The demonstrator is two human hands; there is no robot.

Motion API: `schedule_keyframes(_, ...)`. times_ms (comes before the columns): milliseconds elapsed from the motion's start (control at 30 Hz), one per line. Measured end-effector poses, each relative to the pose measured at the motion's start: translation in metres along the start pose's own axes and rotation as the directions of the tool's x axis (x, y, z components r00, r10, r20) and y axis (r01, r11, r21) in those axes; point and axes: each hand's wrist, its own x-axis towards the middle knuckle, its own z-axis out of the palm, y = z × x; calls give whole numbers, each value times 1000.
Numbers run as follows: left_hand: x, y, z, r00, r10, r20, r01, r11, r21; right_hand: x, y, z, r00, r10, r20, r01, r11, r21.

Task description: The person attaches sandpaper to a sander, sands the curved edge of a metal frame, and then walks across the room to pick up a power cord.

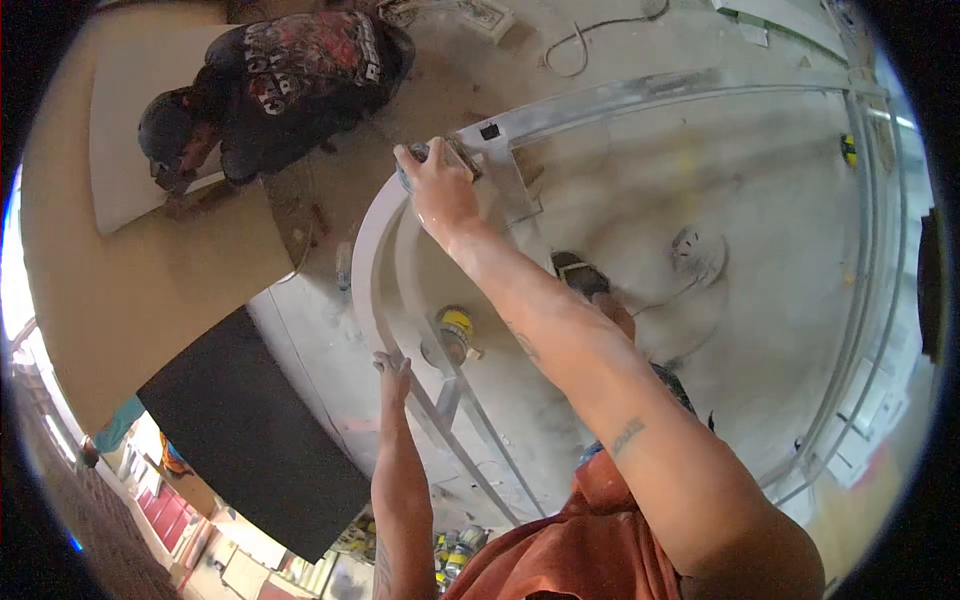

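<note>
A large pale frame with a curved corner (369, 272) stands in front of me. My right hand (445, 195) reaches to the top of the curve, its fingers closed around a small block-like tool (462, 160). That tool sits against the frame's upper face, and the hand hides much of it; I cannot tell its exact kind. Lower down the bend, my left hand (392, 376) grips the frame's edge. Just right of the right hand, a dark rectangular opening (489, 131) shows in the frame's top rail.
Another person (290, 85) bends over a pale panel (120, 130) at the upper left. A yellow-and-black power tool (455, 325) lies on the floor inside the frame. A black sheet (255, 430) is at the lower left. A cable (570, 50) curls across the floor behind.
</note>
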Motion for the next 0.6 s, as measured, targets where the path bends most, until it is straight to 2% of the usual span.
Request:
schedule_keyframes(33,0,4,-2,1000,-3,0,3,1000,11,-1,-5,1,1000,2,0,-2,1000,-17)
schedule_keyframes(100,4,17,2,976,-207,-74,171,927,-335,-3,-15,0,1000,19,-14,-19,1000,17)
schedule_keyframes(133,6,5,7,975,-209,-78,172,928,-330,-3,-20,-1,999,24,-31,-23,999,40)
schedule_keyframes(167,13,-14,23,864,286,-416,-120,917,381,-5,-23,0,999,23,-32,-22,999,44)
schedule_keyframes(200,18,-29,32,552,787,-277,-72,376,924,-8,-26,-1,999,35,10,-36,999,39)
schedule_keyframes(233,11,-18,25,555,784,-278,-72,378,923,-11,-28,-1,997,46,54,-48,998,31)
schedule_keyframes(267,-1,9,7,845,377,-380,-173,864,472,-12,-27,4,997,43,59,-45,998,31)
schedule_keyframes(300,-10,24,-4,990,-44,-132,22,987,-158,-11,-24,12,999,35,-21,-35,999,24)
schedule_keyframes(333,8,-8,16,999,1,-55,7,990,142,-8,-22,18,994,26,-103,-25,1000,17)
schedule_keyframes(367,26,-39,34,999,45,24,-52,889,455,-4,-20,21,994,21,-103,-19,1000,16)
schedule_keyframes(400,40,-61,47,991,89,102,-135,716,685,1,-17,23,992,11,-130,-9,1000,14)
schedule_keyframes(433,39,-61,47,991,89,102,-134,719,681,4,-15,24,988,1,-154,0,1000,12)
schedule_keyframes(467,39,-59,46,963,204,177,-245,389,888,7,-15,25,988,-5,-153,6,1000,9)
schedule_keyframes(500,35,-54,42,917,275,288,-297,-8,955,8,-17,23,986,46,-157,-44,999,15)
schedule_keyframes(533,29,-45,34,919,271,286,-296,-3,955,9,-18,23,982,97,-162,-94,995,22)
schedule_keyframes(600,18,-21,11,881,360,307,-353,67,933,6,-11,18,980,70,-186,-80,996,-46)
